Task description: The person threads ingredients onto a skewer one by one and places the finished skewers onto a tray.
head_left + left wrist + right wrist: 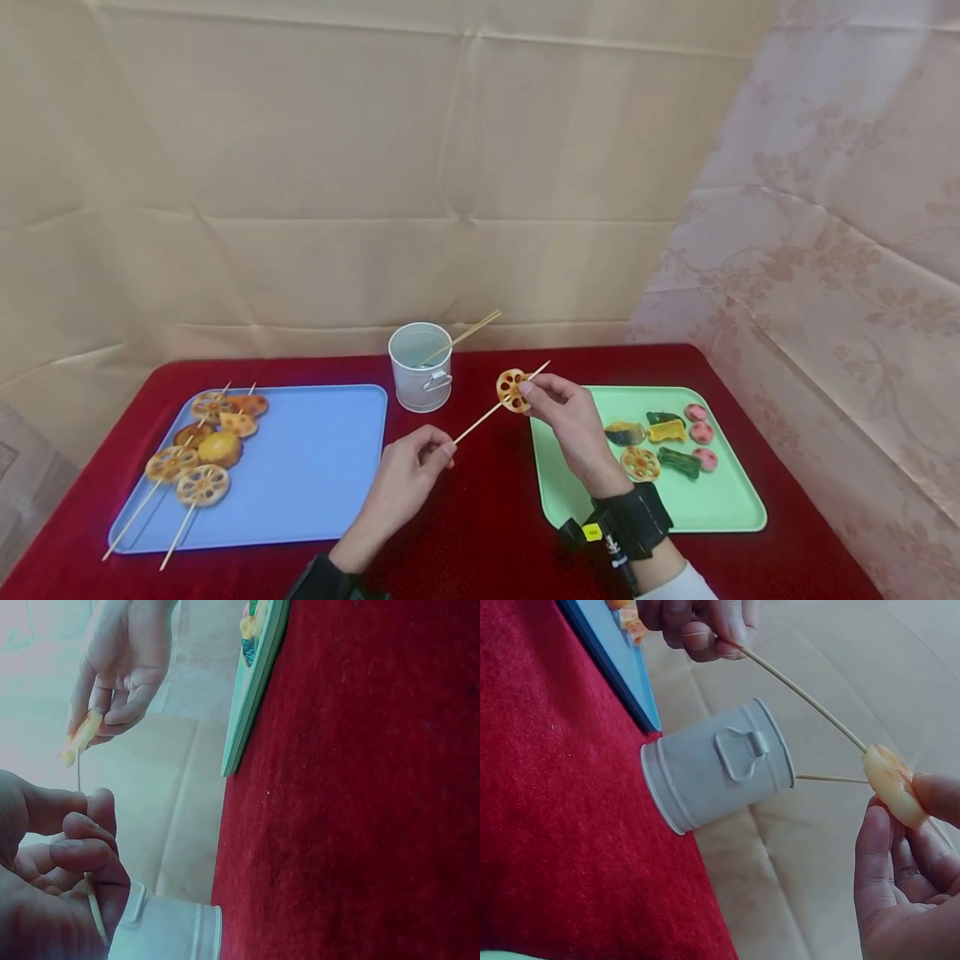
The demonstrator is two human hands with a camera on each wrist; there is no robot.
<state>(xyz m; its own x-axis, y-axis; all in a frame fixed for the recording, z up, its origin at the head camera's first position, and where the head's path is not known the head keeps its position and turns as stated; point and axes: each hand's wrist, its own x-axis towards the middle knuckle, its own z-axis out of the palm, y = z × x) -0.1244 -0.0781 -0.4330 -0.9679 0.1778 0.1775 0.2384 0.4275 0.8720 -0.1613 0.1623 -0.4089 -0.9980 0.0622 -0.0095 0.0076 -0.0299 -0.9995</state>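
Note:
Between thumb and fingers, my left hand holds the lower part of a bamboo skewer, which slants up to the right. A lotus root slice is threaded on it near the pointed upper end. My right hand pinches this slice, thumb on one face and fingers behind, and the tip sticks out past it. From the right wrist view, the skewer runs from the left fingers into the pale slice. The left wrist view shows the skewer's lower end below the curled left fingers.
A white metal bucket with thin sticks stands at the back. On the left, a blue tray carries two loaded skewers. The green tray on the right holds a lotus root slice, green pieces and pink rounds.

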